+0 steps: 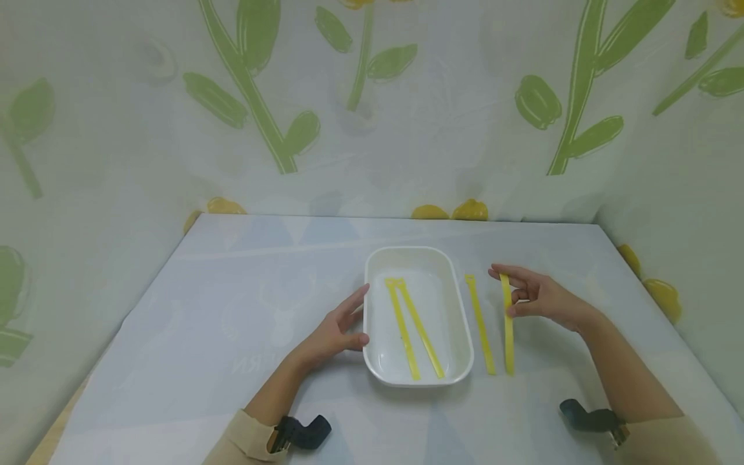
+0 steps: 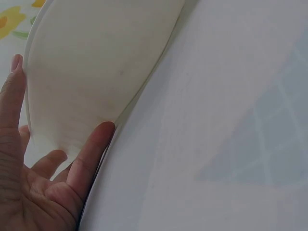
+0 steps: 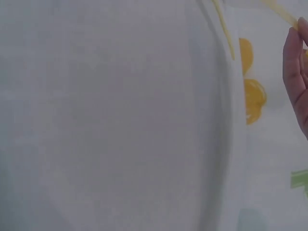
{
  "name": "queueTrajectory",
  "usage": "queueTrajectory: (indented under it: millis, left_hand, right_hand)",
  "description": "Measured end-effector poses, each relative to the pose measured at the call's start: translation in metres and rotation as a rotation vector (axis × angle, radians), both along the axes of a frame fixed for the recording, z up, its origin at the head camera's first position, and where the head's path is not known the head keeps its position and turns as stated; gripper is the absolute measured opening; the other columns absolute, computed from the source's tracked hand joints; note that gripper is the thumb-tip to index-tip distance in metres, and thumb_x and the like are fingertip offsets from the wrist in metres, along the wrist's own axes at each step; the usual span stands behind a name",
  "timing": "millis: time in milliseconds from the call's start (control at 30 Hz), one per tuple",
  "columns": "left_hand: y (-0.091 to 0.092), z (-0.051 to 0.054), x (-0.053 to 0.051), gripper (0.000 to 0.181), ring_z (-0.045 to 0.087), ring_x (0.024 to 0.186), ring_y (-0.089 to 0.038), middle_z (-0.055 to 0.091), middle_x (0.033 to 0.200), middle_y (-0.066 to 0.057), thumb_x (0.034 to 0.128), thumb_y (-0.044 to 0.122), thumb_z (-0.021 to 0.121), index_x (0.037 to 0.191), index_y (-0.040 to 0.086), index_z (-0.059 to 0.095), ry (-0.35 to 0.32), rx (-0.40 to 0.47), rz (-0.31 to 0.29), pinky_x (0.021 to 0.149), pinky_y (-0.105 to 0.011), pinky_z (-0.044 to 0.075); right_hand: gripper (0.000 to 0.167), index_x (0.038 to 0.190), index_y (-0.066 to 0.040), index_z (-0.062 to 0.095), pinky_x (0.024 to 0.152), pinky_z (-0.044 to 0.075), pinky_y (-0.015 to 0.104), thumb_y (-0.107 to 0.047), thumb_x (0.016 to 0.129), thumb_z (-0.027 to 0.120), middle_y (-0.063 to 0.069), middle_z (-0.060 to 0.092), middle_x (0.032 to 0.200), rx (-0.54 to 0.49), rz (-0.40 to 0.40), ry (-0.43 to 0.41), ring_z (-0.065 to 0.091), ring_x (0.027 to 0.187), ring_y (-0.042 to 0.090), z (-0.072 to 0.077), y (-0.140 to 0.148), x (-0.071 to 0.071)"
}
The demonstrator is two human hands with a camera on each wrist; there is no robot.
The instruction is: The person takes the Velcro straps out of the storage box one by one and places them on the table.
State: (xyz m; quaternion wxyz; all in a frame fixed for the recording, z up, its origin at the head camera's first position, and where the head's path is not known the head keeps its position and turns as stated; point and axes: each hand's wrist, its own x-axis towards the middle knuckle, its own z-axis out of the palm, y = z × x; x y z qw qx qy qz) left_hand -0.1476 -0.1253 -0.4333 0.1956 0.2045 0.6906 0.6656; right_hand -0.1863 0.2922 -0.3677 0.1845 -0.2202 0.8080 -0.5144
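Observation:
A white rectangular tray (image 1: 374,361) stands on the table, with two yellow strips (image 1: 423,330) lying inside it, close together at their far ends. My left hand (image 1: 330,332) rests against the tray's left side, fingers fairly straight; in the left wrist view the fingertips of the left hand (image 2: 53,187) touch the tray's outer wall (image 2: 106,57). Right of the tray lies another yellow strip (image 1: 480,326). Beside it my right hand (image 1: 537,298) pinches one more yellow strip (image 1: 509,342). The right wrist view shows only part of the right hand (image 3: 296,72), at its edge.
The pale table (image 1: 232,290) ends at a back edge against a curtain (image 1: 407,142) printed with green leaves and yellow flowers. Curtain also hangs at the left and right sides. Dark wrist-worn devices (image 1: 310,433) sit at both cuffs.

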Motion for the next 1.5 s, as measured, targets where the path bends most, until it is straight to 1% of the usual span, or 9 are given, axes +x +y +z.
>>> queueTrajectory:
  millis: [67, 300, 567, 700, 800, 967, 1067, 1267, 1500]
  left_hand:
    - [0.0, 0.0, 0.0, 0.098, 0.025, 0.142, -0.03, 0.014, 0.159, -0.001, 0.0772, 0.028, 0.079, 0.153, 0.021, 0.017, -0.003, -0.002, 0.0, 0.102, -0.04, 0.041]
    - [0.0, 0.0, 0.0, 0.099, 0.024, 0.142, -0.03, 0.014, 0.159, -0.001, 0.0763, 0.03, 0.079, 0.153, 0.022, 0.017, -0.014, -0.009, 0.002, 0.103, -0.042, 0.04]
    - [0.0, 0.0, 0.0, 0.098, 0.023, 0.143, -0.031, 0.012, 0.159, -0.002, 0.0773, 0.029, 0.078, 0.153, 0.022, 0.016, -0.021, -0.006, -0.01, 0.099, -0.04, 0.044]
    - [-0.001, 0.001, 0.0, 0.099, 0.022, 0.143, -0.032, 0.011, 0.159, -0.002, 0.0769, 0.029, 0.079, 0.153, 0.021, 0.016, -0.024, 0.003, -0.01, 0.095, -0.038, 0.047]
    - [-0.002, 0.001, 0.0, 0.099, 0.022, 0.143, -0.032, 0.012, 0.159, -0.001, 0.0769, 0.029, 0.079, 0.153, 0.021, 0.016, -0.02, 0.002, -0.009, 0.098, -0.04, 0.045]
    - [-0.002, 0.0, -0.001, 0.099, 0.022, 0.143, -0.031, 0.012, 0.159, -0.002, 0.0772, 0.028, 0.079, 0.153, 0.02, 0.016, -0.012, 0.001, -0.01, 0.108, -0.046, 0.033]
    - [-0.001, 0.0, -0.002, 0.099, 0.022, 0.143, -0.03, 0.012, 0.159, -0.002, 0.0771, 0.028, 0.079, 0.153, 0.021, 0.015, -0.01, -0.001, -0.011, 0.109, -0.048, 0.03]
    - [-0.001, 0.0, -0.001, 0.1, 0.022, 0.143, -0.031, 0.013, 0.159, -0.002, 0.0768, 0.03, 0.079, 0.153, 0.02, 0.015, -0.002, -0.002, -0.013, 0.11, -0.049, 0.029]
    - [-0.001, 0.0, -0.001, 0.099, 0.024, 0.142, -0.03, 0.013, 0.159, -0.001, 0.0767, 0.03, 0.079, 0.153, 0.021, 0.016, -0.009, -0.005, -0.01, 0.109, -0.048, 0.03]
  right_hand:
    - [0.077, 0.147, -0.002, 0.028, 0.069, 0.051, 0.021, 0.002, 0.082, 0.069, -0.004, 0.044, 0.145, -0.004, -0.007, 0.001, 0.055, 0.074, 0.013, -0.006, 0.001, 0.0]
    - [0.077, 0.146, -0.003, 0.03, 0.068, 0.051, 0.02, -0.003, 0.081, 0.071, 0.025, 0.03, 0.149, 0.061, -0.071, 0.032, 0.058, 0.075, 0.016, -0.019, -0.001, -0.003]
    - [0.08, 0.146, -0.004, 0.032, 0.065, 0.049, 0.021, -0.006, 0.078, 0.074, 0.024, 0.033, 0.148, 0.202, -0.115, 0.071, 0.056, 0.075, 0.013, -0.03, -0.003, -0.008]
    - [0.08, 0.146, -0.005, 0.033, 0.067, 0.049, 0.024, -0.01, 0.078, 0.075, 0.02, 0.061, 0.115, 0.332, -0.129, 0.109, 0.056, 0.078, 0.014, -0.031, -0.006, -0.007]
    - [0.079, 0.146, -0.006, 0.034, 0.074, 0.05, 0.03, -0.016, 0.079, 0.075, 0.01, 0.062, 0.094, 0.426, -0.141, 0.139, 0.057, 0.086, 0.019, -0.03, -0.009, -0.006]
    - [0.077, 0.142, -0.003, 0.039, 0.087, 0.048, 0.044, -0.023, 0.079, 0.076, 0.02, 0.055, 0.117, 0.47, -0.17, 0.141, 0.054, 0.102, 0.031, -0.031, -0.009, -0.005]
    - [0.072, 0.138, 0.001, 0.045, 0.089, 0.045, 0.046, -0.023, 0.078, 0.077, 0.022, 0.05, 0.123, 0.475, -0.176, 0.147, 0.051, 0.103, 0.031, -0.032, -0.008, -0.006]
    - [0.066, 0.132, 0.005, 0.051, 0.081, 0.043, 0.034, -0.022, 0.078, 0.077, 0.015, 0.051, 0.11, 0.486, -0.146, 0.162, 0.046, 0.094, 0.024, -0.033, -0.007, -0.007]
    - [0.064, 0.131, 0.004, 0.051, 0.075, 0.041, 0.024, -0.024, 0.079, 0.076, 0.014, 0.05, 0.108, 0.47, -0.112, 0.168, 0.044, 0.092, 0.021, -0.033, -0.007, -0.008]
